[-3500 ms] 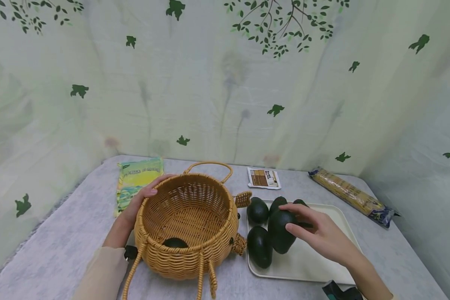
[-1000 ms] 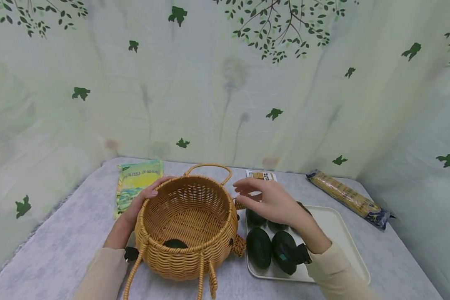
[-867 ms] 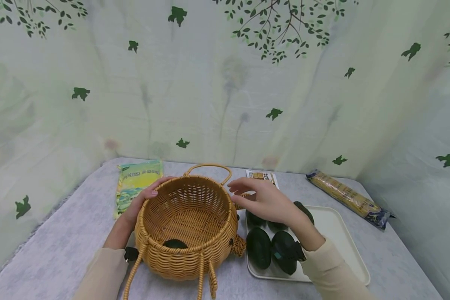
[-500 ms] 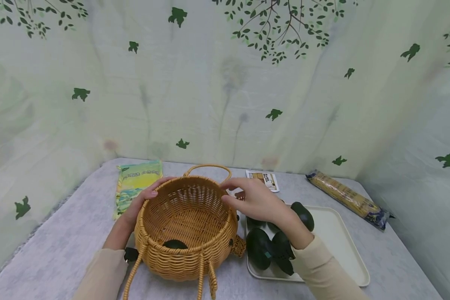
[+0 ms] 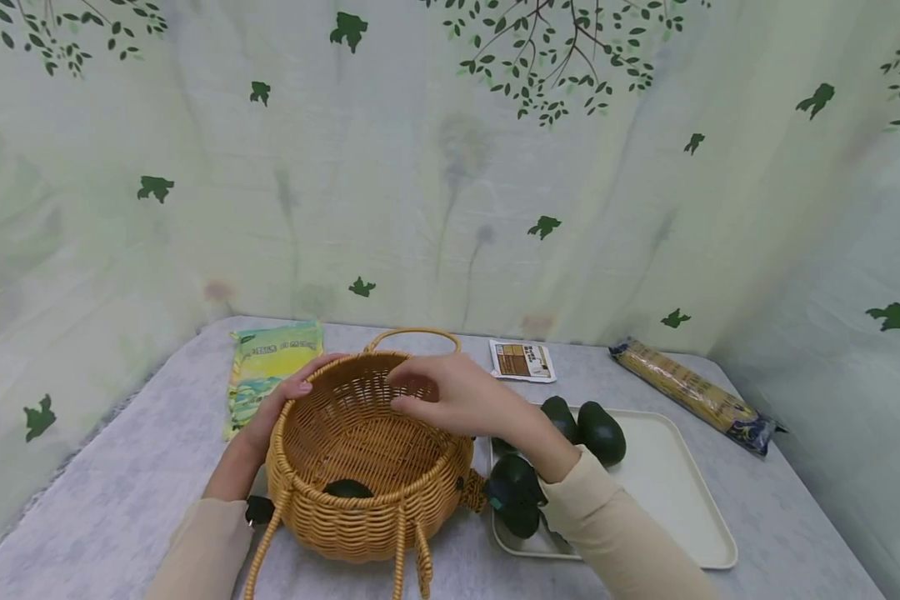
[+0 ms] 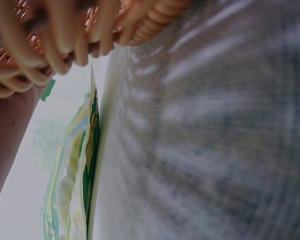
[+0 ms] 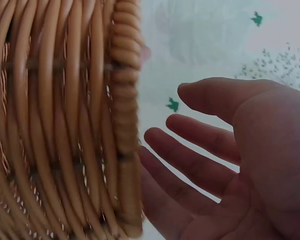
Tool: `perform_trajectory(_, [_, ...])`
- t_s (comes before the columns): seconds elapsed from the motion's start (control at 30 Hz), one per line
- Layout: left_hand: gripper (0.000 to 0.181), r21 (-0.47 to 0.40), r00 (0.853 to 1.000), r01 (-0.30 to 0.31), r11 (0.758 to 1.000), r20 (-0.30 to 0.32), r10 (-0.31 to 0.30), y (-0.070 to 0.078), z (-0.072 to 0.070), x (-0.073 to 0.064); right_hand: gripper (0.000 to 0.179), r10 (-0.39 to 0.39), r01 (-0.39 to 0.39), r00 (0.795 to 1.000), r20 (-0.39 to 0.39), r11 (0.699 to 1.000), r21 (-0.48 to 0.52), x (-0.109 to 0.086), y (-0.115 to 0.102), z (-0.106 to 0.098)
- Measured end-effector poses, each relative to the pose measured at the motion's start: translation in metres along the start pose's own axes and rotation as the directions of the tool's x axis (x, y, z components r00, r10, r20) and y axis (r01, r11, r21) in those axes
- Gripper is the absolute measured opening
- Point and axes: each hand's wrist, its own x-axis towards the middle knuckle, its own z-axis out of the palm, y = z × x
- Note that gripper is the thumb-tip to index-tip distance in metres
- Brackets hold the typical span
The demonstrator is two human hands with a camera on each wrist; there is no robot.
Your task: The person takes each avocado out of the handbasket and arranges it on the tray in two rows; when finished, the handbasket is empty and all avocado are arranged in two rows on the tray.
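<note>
A round wicker basket [image 5: 375, 521] with a looped handle stands in the middle of the table. My left hand [image 5: 281, 402] holds its left rim, thumb at the edge and the other fingers along the outside. One dark green avocado [image 5: 348, 488] lies inside, partly hidden by the near rim. My right hand [image 5: 450, 396] is over the basket's opening, coming in from the right. Its fingers are loosely bent and hold nothing; in the right wrist view, the right hand [image 7: 230, 165] is beside the woven rim. Several avocados [image 5: 602, 433] lie on the tray, some hidden by my right arm.
The cream tray [image 5: 671, 500] is right of the basket. Behind it lie a small white-and-brown packet [image 5: 522, 361] and a long packet of noodles [image 5: 693, 396]. A yellow-green bag [image 5: 273, 367] lies at the back left. Leaf-patterned curtains [image 5: 420, 167] enclose the table.
My right hand has left the avocados on the tray, where it touched one, and moved left over the basket's opening. One avocado now lies nearer the tray's front. My left hand stays on the rim.
</note>
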Motion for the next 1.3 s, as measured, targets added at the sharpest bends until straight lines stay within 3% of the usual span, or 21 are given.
perform_trajectory(0.23, [0.056, -0.010, 1.000, -0.014, 1.000, 0.022, 0.015, -0.001, -0.003, -0.002, 0.032, -0.009, 0.011, 0.991, 0.134, 1.000, -0.012, 0.018, -0.002, 0.013])
perform_trajectory(0.43, [0.056, -0.041, 1.000, -0.002, 0.999, 0.026, 0.003, -0.004, -0.005, -0.002, 0.034, 0.033, -0.030, 0.979, 0.203, 0.999, -0.019, 0.033, -0.005, 0.016])
perform_trajectory(0.6, [0.056, -0.072, 0.999, 0.004, 0.997, 0.039, -0.001, -0.006, -0.007, -0.001, 0.035, 0.039, -0.038, 0.957, 0.286, 0.999, -0.009, 0.043, -0.013, 0.021])
perform_trajectory(0.73, [0.062, -0.111, 0.999, 0.014, 0.994, 0.039, -0.009, -0.009, -0.008, -0.001, 0.036, 0.051, -0.087, 0.933, 0.356, 0.993, 0.086, 0.048, -0.018, 0.027])
perform_trajectory(0.83, [0.066, -0.124, 0.999, 0.025, 0.992, 0.024, -0.023, -0.009, -0.008, -0.001, 0.035, 0.078, -0.179, 0.917, 0.390, 0.957, 0.230, 0.050, -0.017, 0.033])
perform_trajectory(0.93, [0.065, -0.106, 0.999, 0.032, 0.994, 0.009, -0.032, -0.007, -0.006, -0.001, 0.035, 0.111, -0.281, 0.903, 0.415, 0.883, 0.376, 0.051, -0.013, 0.041])
perform_trajectory(1.07, [0.061, -0.084, 0.999, 0.038, 0.996, 0.020, -0.037, -0.007, -0.007, -0.003, 0.035, 0.129, -0.361, 0.883, 0.452, 0.801, 0.477, 0.052, -0.005, 0.053])
perform_trajectory(1.3, [0.064, -0.111, 0.999, 0.045, 0.993, 0.016, -0.044, -0.009, -0.009, -0.003, 0.036, 0.100, -0.388, 0.863, 0.496, 0.760, 0.522, 0.055, -0.002, 0.060])
